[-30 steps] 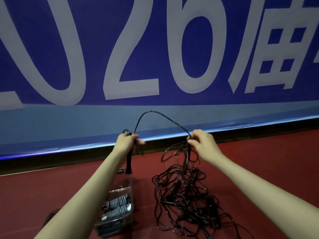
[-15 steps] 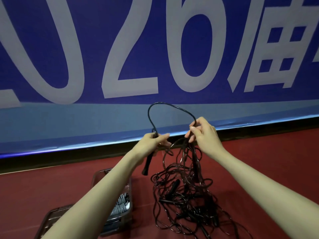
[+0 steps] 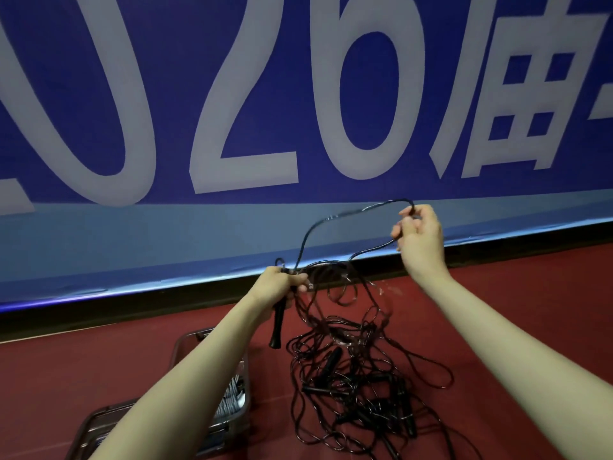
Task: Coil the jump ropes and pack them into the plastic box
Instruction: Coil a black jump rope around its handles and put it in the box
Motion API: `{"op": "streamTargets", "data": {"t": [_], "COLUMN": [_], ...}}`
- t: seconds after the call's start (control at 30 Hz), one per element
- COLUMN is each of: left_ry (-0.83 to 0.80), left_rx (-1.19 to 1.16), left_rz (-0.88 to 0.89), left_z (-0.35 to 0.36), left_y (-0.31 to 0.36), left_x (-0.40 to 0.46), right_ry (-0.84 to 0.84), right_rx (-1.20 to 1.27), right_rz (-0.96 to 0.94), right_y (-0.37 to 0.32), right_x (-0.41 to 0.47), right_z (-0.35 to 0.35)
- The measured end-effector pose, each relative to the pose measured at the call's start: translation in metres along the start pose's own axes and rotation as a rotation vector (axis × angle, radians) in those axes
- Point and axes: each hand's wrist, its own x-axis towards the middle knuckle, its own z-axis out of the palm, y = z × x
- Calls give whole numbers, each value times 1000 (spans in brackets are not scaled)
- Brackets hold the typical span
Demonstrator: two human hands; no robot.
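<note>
My left hand (image 3: 280, 284) grips the black handle (image 3: 278, 322) of a jump rope, and the handle hangs down below my fist. From it the black rope (image 3: 335, 216) arcs up and right to my right hand (image 3: 418, 235), which pinches the cord at the top of a loop. Below both hands a tangled pile of black jump ropes (image 3: 361, 390) with several handles lies on the red floor. The clear plastic box (image 3: 243, 414) sits at lower left, partly hidden by my left forearm, with coiled grey ropes (image 3: 230, 400) inside.
A blue banner (image 3: 298, 94) with large pale characters stands close behind the pile, with a black strip along its base. The box's lid (image 3: 96, 429) lies flat to the left of the box. Red floor (image 3: 530, 310) extends to the right.
My right hand has drawn the rope up and to the right, widening the loop. My left hand has stayed near the middle with the handle.
</note>
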Motion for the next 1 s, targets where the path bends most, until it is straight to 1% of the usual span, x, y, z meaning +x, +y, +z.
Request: {"op": "streamTargets", "data": {"t": [0.07, 0.1, 0.13, 0.17, 0.2, 0.23, 0.27, 0.33, 0.37, 0.43, 0.53, 0.63, 0.7, 0.77, 0.83, 0.9, 0.97, 1.0], "left_ry": [125, 192, 260, 323, 372, 398, 402, 382, 371, 332, 270, 248, 249, 241, 226, 213, 203, 213], "left_rx": [-35, 2, 101, 252, 395, 476, 492, 461, 456, 456, 529, 634, 595, 487, 453, 581, 756, 795], "left_rz": [-44, -53, -51, -42, -30, -17, 2, 32, 37, 40, 8, 38, 118, 182, 174, 115, 65, 52], "left_z": [-18, -29, -40, -49, -54, -56, -55, -51, -51, -52, -53, -48, -42, -32, -22, -16, -15, -15], "left_y": [-12, -20, -28, -36, -42, -46, -46, -44, -42, -42, -42, -31, -18, -4, 10, 21, 26, 26], "left_x": [8, 9, 11, 11, 10, 9, 9, 8, 6, 6, 3, 1, -2, -5, -7, -10, -12, -12], "right_ry": [108, 133, 130, 95, 24, -75, -180, -354, -411, -471, -430, -292, -257, -276, -292, -276, -216, -190], "right_rx": [-32, -68, -129, -220, -313, -384, -412, -349, -285, -194, -152, -113, -77, -63, -61, -68, -65, -69], "right_rz": [-19, -31, -53, -80, -90, -67, -24, 49, 69, 85, 49, 29, 32, 18, 8, 8, -2, -14], "right_y": [0, 2, 5, 10, 15, 20, 25, 28, 27, 21, 15, 14, 12, 9, 8, 6, 4, 2], "right_x": [10, 13, 12, 10, 5, 1, -2, -4, -5, -5, -6, -5, -6, -8, -10, -11, -11, -11], "right_z": [-15, -24, -32, -36, -38, -36, -33, -29, -28, -29, -25, -18, -15, -12, -9, -7, -8, -10]}}
